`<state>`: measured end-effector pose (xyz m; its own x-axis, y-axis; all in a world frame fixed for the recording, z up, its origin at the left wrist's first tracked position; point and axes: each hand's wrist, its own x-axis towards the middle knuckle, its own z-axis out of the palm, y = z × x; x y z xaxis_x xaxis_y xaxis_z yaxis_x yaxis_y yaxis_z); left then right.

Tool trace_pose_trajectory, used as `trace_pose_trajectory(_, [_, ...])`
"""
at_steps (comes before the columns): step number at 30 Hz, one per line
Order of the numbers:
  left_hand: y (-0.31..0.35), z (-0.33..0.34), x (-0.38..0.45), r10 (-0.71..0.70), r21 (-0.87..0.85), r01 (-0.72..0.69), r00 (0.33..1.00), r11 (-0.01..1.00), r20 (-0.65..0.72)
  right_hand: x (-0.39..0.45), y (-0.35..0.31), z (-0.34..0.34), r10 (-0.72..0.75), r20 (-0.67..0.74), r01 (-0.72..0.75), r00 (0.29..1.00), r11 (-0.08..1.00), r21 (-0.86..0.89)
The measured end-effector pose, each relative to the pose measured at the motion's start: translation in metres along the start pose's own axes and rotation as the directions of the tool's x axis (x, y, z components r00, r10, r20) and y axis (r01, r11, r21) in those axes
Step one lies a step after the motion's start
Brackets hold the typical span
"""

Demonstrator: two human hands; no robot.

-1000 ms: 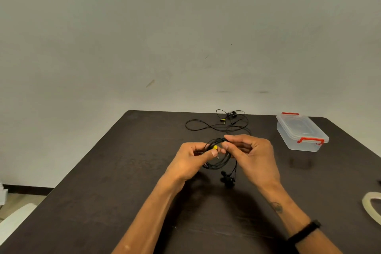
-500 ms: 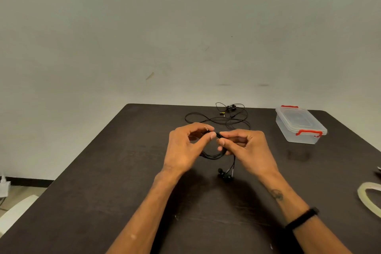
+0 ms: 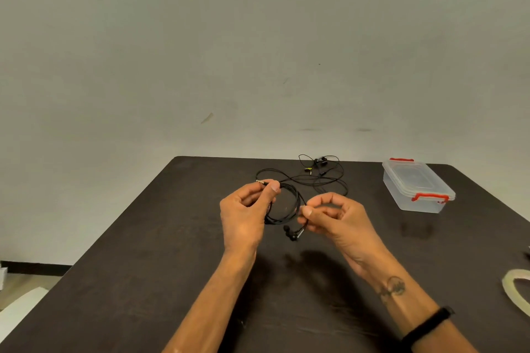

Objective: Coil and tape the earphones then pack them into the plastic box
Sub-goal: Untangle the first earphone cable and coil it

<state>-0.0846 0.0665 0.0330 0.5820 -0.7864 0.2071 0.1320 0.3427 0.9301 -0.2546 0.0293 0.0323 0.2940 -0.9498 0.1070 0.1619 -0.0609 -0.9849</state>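
A black pair of earphones [image 3: 289,206] hangs as a loose coil between my two hands above the dark table [image 3: 143,266]. My left hand [image 3: 246,215] pinches the coil's left side, with the metal plug sticking out past its thumb. My right hand [image 3: 335,218] pinches the coil's right side, and the two earbuds dangle just below its fingers. A second black pair of earphones [image 3: 318,176] lies uncoiled at the far edge of the table. The clear plastic box [image 3: 415,185] with red clips stands shut at the far right.
A roll of clear tape [image 3: 516,286] lies at the table's right edge, partly cut off by the frame. A black band sits on my right wrist. Pale floor and a white object show beyond the table's left edge.
My hands have moved apart, spreading the coil into a wider loop. The plug end now pokes out above my left thumb, and the earbuds hang nearer my right hand.
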Motion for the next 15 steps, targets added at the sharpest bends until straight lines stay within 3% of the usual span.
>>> trace_pose_trajectory(2, [0.0,0.002,-0.003,-0.008,-0.019,0.008,1.0,1.0,0.001,0.001,0.003,0.0,-0.028,-0.034,0.025,0.999,0.996,-0.088])
trace_pose_trajectory(7, [-0.004,0.005,-0.005,0.069,0.084,-0.068,0.998,0.994,-0.011,-0.001,0.007,0.008,0.043,-0.026,-0.045,0.999,0.996,-0.08])
trace_pose_trajectory(11, [-0.002,0.005,-0.007,0.182,0.209,-0.174,0.983,0.962,-0.017,-0.003,0.003,0.014,0.156,0.045,-0.161,0.987,0.976,0.146])
trace_pose_trajectory(15, [-0.001,0.007,-0.012,0.252,0.263,-0.252,0.967,0.931,0.035,-0.007,0.001,0.017,0.17,0.082,-0.186,0.982,0.95,0.251])
